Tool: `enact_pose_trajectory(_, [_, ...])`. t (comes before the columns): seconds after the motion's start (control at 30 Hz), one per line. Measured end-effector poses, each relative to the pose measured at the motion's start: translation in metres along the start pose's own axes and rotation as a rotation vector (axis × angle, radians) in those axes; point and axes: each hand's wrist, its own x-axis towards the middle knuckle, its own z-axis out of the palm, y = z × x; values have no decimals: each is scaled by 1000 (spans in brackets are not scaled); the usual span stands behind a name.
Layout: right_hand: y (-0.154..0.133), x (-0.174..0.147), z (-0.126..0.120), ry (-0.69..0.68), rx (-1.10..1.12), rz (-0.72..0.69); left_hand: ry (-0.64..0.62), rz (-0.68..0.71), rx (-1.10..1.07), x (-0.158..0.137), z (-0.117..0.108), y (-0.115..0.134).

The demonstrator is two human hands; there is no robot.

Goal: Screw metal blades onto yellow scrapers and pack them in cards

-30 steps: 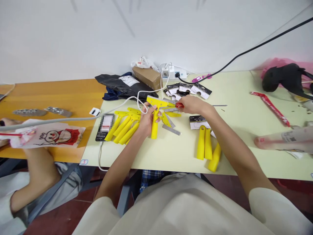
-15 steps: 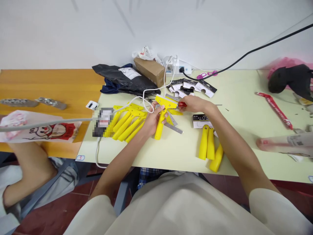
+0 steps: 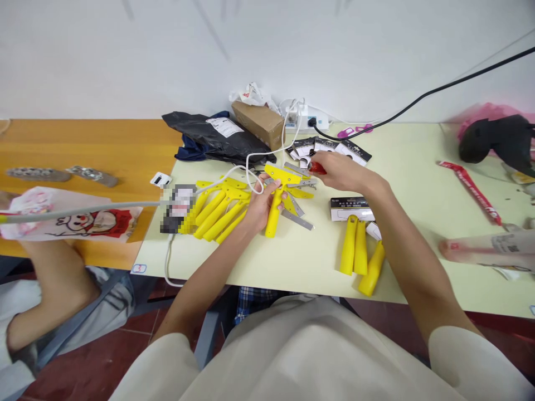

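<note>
My left hand (image 3: 259, 210) is closed around a yellow scraper (image 3: 273, 214), its handle pointing toward me and its wide head at the top. My right hand (image 3: 336, 170) grips a small red-handled tool (image 3: 317, 167) just right of the scraper's head; its working end is too small to make out. Metal blades (image 3: 298, 219) and other yellow scraper parts lie under and beside the held scraper. A row of yellow scrapers (image 3: 213, 209) rests left of my left hand. Several loose yellow handles (image 3: 347, 250) lie near my right forearm.
Black-and-white cards (image 3: 351, 151), a power strip (image 3: 317, 118), a cardboard box (image 3: 259, 123) and a black plastic bag (image 3: 217, 136) stand along the wall. A white cable (image 3: 247, 161) loops close to my left hand. Another person's arm (image 3: 62, 278) is at the left.
My right hand has moved slightly up and away from the scraper's head, taking the red-handled tool with it. My left hand still holds the scraper in nearly the same place.
</note>
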Motion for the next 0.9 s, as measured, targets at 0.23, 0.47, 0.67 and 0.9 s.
enact_pose_trajectory(0.23, [-36,-6,3,126,112,-207,-16,43,50,-2,3,-4])
enact_pose_trajectory(0.47, [-39,2,22,123,57,-211,-15,64,60,-3,4,-7])
enact_pose_trajectory(0.67, [-42,4,21,166,109,-178,-13,67,62,-3,3,-9])
enact_pose_trajectory(0.9, [-40,-1,11,202,186,-74,-4,40,52,-4,5,-5])
